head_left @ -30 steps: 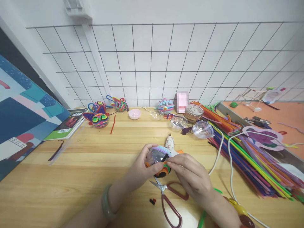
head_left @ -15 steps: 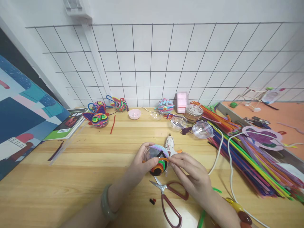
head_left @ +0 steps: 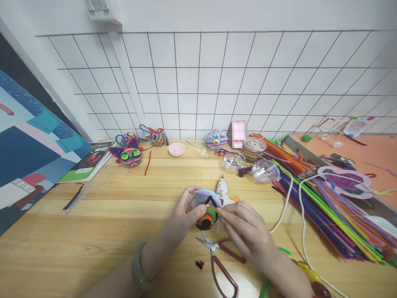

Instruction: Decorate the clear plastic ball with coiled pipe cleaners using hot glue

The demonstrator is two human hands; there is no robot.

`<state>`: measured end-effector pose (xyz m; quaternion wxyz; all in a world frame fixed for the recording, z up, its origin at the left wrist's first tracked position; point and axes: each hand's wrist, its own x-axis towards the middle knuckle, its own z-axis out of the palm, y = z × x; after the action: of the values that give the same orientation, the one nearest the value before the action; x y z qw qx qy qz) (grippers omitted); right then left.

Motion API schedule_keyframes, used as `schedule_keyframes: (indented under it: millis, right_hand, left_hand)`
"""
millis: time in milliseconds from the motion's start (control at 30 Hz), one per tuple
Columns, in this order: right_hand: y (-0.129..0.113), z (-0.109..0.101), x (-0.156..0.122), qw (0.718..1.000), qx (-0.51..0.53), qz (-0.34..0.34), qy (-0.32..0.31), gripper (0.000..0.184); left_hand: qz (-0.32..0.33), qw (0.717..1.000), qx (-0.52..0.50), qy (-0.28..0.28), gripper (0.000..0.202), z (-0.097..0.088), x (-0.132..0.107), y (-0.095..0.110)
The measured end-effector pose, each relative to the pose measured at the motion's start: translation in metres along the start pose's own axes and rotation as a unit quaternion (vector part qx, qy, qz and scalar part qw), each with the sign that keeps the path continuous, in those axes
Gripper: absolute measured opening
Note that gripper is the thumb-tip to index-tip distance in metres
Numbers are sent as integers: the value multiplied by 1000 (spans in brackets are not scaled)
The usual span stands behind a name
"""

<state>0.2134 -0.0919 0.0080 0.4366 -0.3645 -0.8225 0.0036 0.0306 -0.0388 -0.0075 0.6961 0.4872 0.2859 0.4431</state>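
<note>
My left hand [head_left: 186, 213] is wrapped round a clear plastic ball [head_left: 196, 200] partly covered with pipe cleaners in lilac, blue, orange, green and black. A round eye-like piece [head_left: 206, 222] shows on its near side. My right hand [head_left: 245, 225] pinches at the ball's right edge, where an orange pipe cleaner [head_left: 214, 209] runs; its end is hidden by the fingertips. Just below the ball lie scissors [head_left: 213, 247] with dark red handles, blades apart. A white glue gun [head_left: 222, 188] rests behind the ball.
Bundles of pipe cleaners [head_left: 328, 211] fill the right side, crossed by a white cord [head_left: 301, 215]. Clear plastic half-balls [head_left: 266, 170], a pink bowl [head_left: 176, 150] and decorated balls [head_left: 130, 156] stand along the back. Small black and red scraps [head_left: 199, 265] lie near the scissors.
My right fingers have drawn in closer against the ball's right edge and curled more. My left hand keeps its hold on the ball.
</note>
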Motion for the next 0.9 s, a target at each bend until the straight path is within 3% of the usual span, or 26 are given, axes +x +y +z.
schedule_keyframes:
  millis: [200,367,600,900]
  right_hand:
    - [-2,1,4,996,64,48,37,25]
    - [-6,2,7,975,129,176,48,6]
    - [-6,5,7,950,207,228,56,8]
    - [-1,5,4,871,351,345,10,12]
  left_hand:
    - [6,1000,11,-11,40,1,0,0]
    - [-1,999,21,-25,42,2,-2,3]
    - [-2,999,21,-34,46,1,-2,0]
    - [-26,999,1,-35,48,1,-2,-1]
